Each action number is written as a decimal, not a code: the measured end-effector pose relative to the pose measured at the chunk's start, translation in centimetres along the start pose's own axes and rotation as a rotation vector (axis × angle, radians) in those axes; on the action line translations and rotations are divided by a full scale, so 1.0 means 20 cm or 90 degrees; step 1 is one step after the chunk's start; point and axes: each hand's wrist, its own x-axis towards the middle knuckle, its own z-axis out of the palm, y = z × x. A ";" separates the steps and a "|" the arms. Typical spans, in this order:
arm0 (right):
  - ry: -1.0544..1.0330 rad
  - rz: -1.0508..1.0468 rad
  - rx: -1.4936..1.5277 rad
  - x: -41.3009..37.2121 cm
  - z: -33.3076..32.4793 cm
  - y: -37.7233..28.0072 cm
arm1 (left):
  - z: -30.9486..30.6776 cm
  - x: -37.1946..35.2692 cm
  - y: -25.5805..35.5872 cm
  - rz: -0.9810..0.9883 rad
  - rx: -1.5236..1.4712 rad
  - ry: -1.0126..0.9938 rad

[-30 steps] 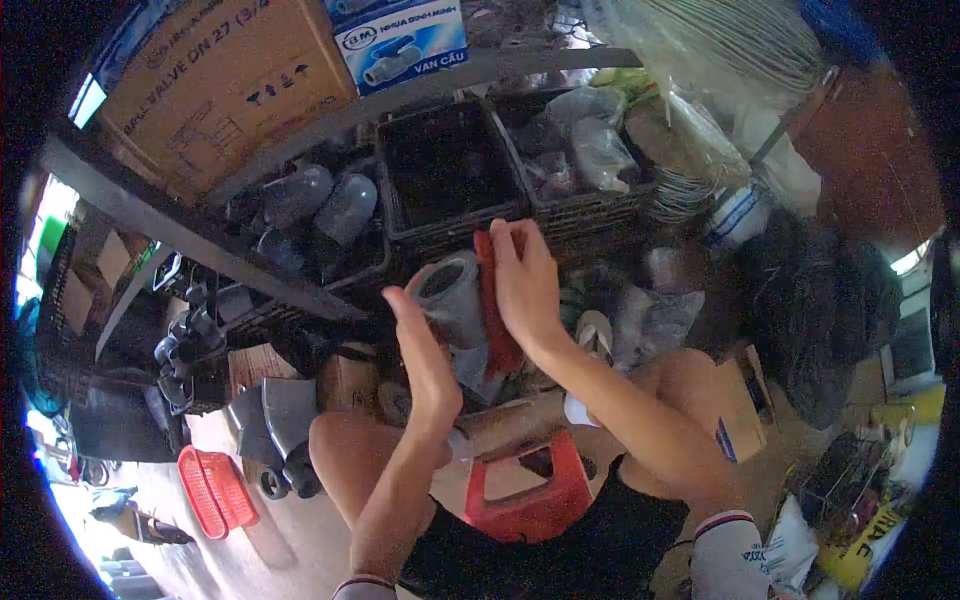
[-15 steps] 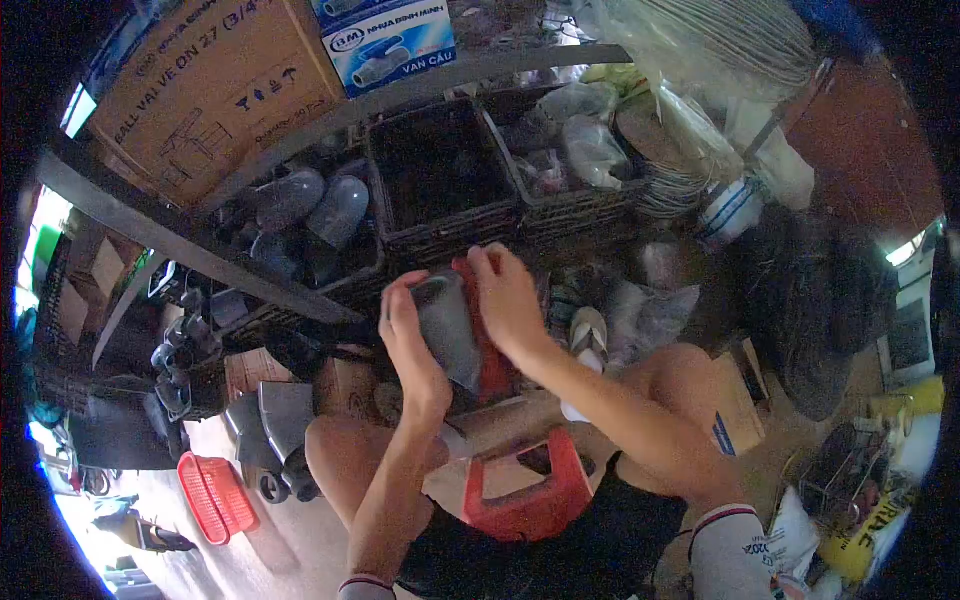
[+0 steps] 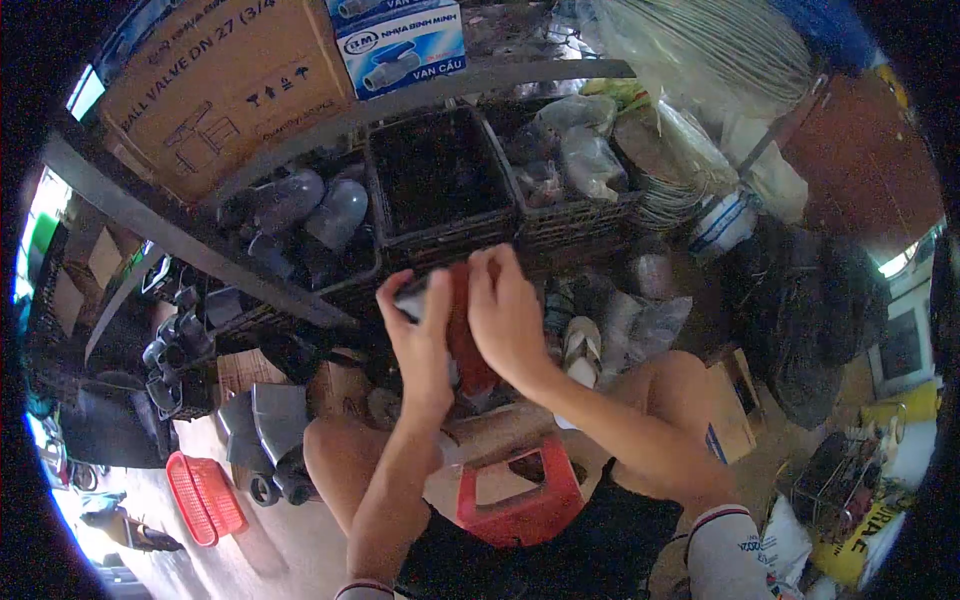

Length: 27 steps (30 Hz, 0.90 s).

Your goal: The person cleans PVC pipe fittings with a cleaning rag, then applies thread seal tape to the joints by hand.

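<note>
My left hand (image 3: pixel 418 335) is wrapped around a grey plastic pipe fitting (image 3: pixel 408 302), with the thumb across its near side. Only part of the fitting shows between the fingers. Against its right side hangs a dark red cloth-like piece (image 3: pixel 462 340), whose exact kind I cannot make out. My right hand (image 3: pixel 508 315) presses on this red piece with bent fingers. Both hands are close together above my lap, just in front of a black plastic crate (image 3: pixel 445 235).
Grey fittings (image 3: pixel 338 212) fill a crate on the left, beneath a metal shelf bar (image 3: pixel 200 240). Bagged parts (image 3: pixel 590 155) sit in another crate. Below are a red plastic stool (image 3: pixel 520 500), a red basket (image 3: pixel 205 500) and larger grey fittings (image 3: pixel 275 425). Cardboard boxes (image 3: pixel 225 100) stand above.
My left thumb has come across the front of the fitting, covering more of it. My right hand has shifted slightly on the red piece. The camera view has tilted slightly.
</note>
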 end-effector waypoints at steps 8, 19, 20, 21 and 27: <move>0.005 0.090 0.038 0.10 0.02 0.05 | -0.03 0.01 0.01 0.120 0.049 0.024; -0.003 0.149 0.172 0.18 -0.05 0.06 | -0.02 0.01 0.08 0.084 0.116 -0.062; 0.009 0.183 0.190 0.17 -0.06 0.05 | -0.04 0.02 0.07 0.061 0.096 -0.082; 0.019 0.154 0.161 0.17 -0.06 0.04 | -0.05 0.03 0.04 0.039 0.076 -0.104; 0.022 0.082 0.072 0.03 -0.02 0.00 | 0.00 0.03 0.02 -0.051 0.015 -0.035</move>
